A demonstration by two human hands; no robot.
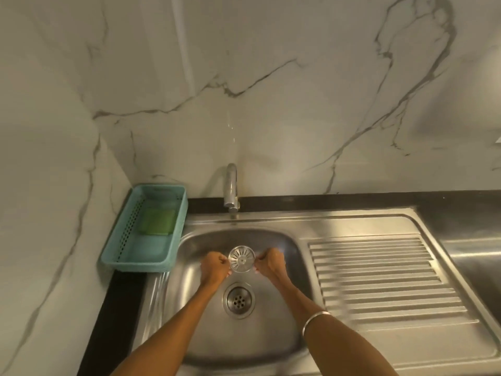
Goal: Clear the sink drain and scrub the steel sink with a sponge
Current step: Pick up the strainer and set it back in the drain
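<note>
Strainer (241,259) in steel hangs above the sink (271,346) basin, and we see the left hand (214,268) and right hand (271,263) each pinching its rim with curled fingers, one at either side, just far of the open drain (239,300). At far left on the counter (122,308) a teal basket (119,234) holds what looks like a green sponge (158,222), soft in this view. Behind the basin stands the tap (231,188), and the ribbed drainboard (379,278) lies to the right.
</note>
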